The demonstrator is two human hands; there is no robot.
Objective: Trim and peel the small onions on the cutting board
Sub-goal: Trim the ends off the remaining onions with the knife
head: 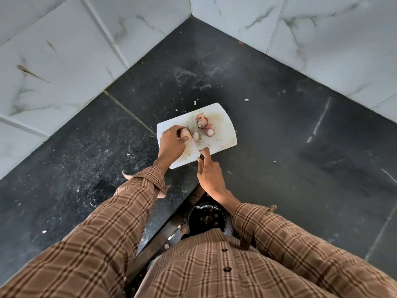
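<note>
We see a white rectangular plastic cutting board on the dark stone counter. The left hand curls its fingers around a pale peeled small onion; the right hand grips a dark-handled knife, blade beside it. Reddish skins and trimmed onion pieces lie behind. Below the counter edge, a black-lined round bin holds scraps.
</note>
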